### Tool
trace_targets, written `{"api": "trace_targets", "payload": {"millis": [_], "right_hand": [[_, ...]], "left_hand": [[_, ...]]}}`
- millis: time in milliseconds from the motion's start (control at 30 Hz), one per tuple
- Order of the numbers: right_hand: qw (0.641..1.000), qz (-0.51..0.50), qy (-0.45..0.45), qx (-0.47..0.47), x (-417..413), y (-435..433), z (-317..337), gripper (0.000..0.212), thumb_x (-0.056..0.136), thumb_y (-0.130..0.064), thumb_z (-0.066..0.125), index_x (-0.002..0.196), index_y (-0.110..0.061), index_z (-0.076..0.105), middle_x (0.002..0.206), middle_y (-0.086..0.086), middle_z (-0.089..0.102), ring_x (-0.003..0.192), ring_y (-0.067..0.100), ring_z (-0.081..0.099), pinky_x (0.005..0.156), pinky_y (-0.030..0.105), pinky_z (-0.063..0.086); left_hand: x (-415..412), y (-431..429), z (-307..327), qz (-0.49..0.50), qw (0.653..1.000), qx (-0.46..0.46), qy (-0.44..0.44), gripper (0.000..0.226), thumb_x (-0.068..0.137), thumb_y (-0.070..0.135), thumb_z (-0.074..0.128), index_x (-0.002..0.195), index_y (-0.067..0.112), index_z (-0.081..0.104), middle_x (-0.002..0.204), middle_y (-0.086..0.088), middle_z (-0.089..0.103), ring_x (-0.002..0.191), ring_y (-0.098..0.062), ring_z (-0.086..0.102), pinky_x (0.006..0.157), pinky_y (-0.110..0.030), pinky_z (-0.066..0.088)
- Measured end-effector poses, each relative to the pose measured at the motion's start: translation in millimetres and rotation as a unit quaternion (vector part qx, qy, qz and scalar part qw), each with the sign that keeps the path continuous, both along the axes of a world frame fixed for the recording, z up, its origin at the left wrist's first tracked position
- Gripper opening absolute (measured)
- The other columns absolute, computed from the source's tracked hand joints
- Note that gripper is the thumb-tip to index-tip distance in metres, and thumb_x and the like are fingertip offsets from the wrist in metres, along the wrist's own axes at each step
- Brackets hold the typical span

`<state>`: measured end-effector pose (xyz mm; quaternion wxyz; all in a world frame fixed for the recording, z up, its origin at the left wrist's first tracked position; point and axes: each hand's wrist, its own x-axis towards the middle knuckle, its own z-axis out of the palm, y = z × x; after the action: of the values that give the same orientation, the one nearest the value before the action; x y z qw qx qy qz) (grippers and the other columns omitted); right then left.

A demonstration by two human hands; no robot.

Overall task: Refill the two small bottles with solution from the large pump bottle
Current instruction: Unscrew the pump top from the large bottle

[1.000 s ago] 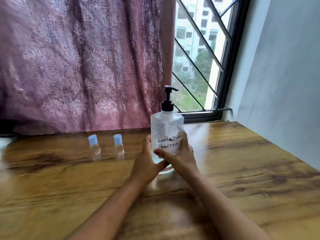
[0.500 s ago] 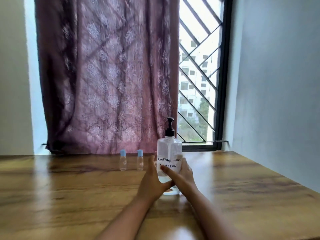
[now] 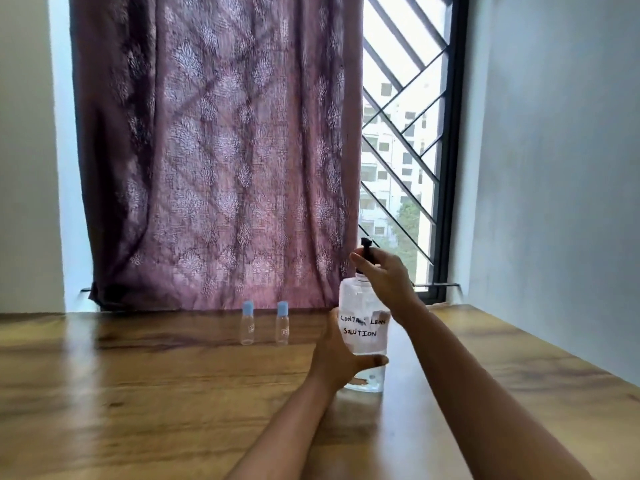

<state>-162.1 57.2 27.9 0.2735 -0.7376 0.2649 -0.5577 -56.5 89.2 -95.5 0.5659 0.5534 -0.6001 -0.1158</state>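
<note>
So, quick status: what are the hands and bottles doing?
Left hand holds pump bottle low; right hand grips pump head. Small bottles capped, untouched. Nothing in the way.

Window (image 3: 398,150): black frame (image 3: 450,168), diagonal grille (image 3: 412,109), daylight entering. Left of the window, a mauve patterned curtain (image 3: 214,168) covers the rest of the opening. Beyond the glass: a pale multi-storey building (image 3: 381,161) and green foliage (image 3: 407,220). Right of the window, a plain grey-white wall (image 3: 554,133). Below the window, a glossy wood-grain worktop (image 3: 138,393) reflects the light.

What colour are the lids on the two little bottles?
Light blue lids, on both little bottles, seen in the head view.
</note>
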Motion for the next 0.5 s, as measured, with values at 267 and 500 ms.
{"api": "trace_targets", "payload": {"millis": [267, 500], "right_hand": [[0.999, 0.008, -0.04, 0.014, -9.6, -23.1, -5.1, 0.007, 0.075, -0.024, 0.077, 0.078, -0.026, 0.071, 0.079, -0.001, 0.073, 0.078, 0.019, 0.07, 0.086, 0.044, 0.056], [0.999, -0.015, -0.025, 0.02, -9.3, -26.4, 1.2, 0.032, 0.062, -0.029, 0.086, 0.084, -0.01, 0.073, 0.082, 0.011, 0.074, 0.082, 0.025, 0.07, 0.086, 0.046, 0.056]], "left_hand": [[3.8, -20.1, 1.2, 0.016, 0.999, 0.045, -0.01, 0.096, 0.03, 0.065, 0.083, 0.111, 0.039, 0.036, 0.091, 0.031, 0.055, 0.08, 0.019, 0.052, 0.056, 0.0, 0.04], [3.7, -16.1, 2.9, 0.025, 0.998, 0.051, -0.029, 0.097, 0.035, 0.064, 0.084, 0.116, 0.039, 0.036, 0.093, 0.031, 0.054, 0.083, 0.012, 0.054, 0.065, -0.009, 0.042]]}}
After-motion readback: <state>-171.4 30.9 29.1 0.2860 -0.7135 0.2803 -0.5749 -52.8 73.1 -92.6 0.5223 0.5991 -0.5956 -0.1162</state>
